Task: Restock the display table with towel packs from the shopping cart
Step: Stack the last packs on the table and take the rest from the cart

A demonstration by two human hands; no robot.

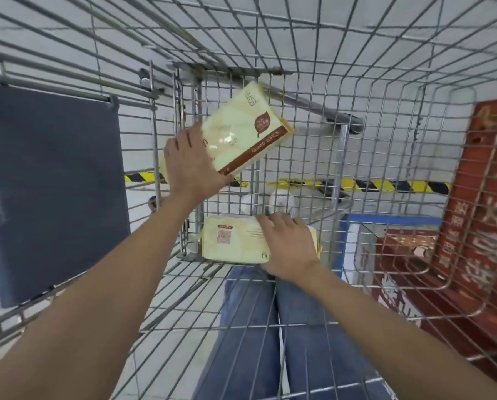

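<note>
Filling the whole view, the wire shopping cart (328, 82) is surrounding both arms. At 9 o'clock a dark grey panel (48, 183) is showing through the mesh, and at 3 o'clock a red printed crate (478, 212) is showing through it too. At 6 o'clock legs in blue jeans (270, 342) are showing beneath the wire. A yellow-and-black striped tape (386, 186) is running along the floor toward 3 o'clock.

2 cream packs are inside the cart. The upper towel pack (241, 131), just toward 12 o'clock from centre, is tilting in the air. The left hand (194, 166) is gripping its lower end, fingers wrapping beneath.

The lower towel pack (233, 241), just toward 6 o'clock, is lying flat on the wire. The right hand (287, 246) is resting on it with fingers spreading across the top. Whether its thumb is curling under, I cannot tell.
</note>
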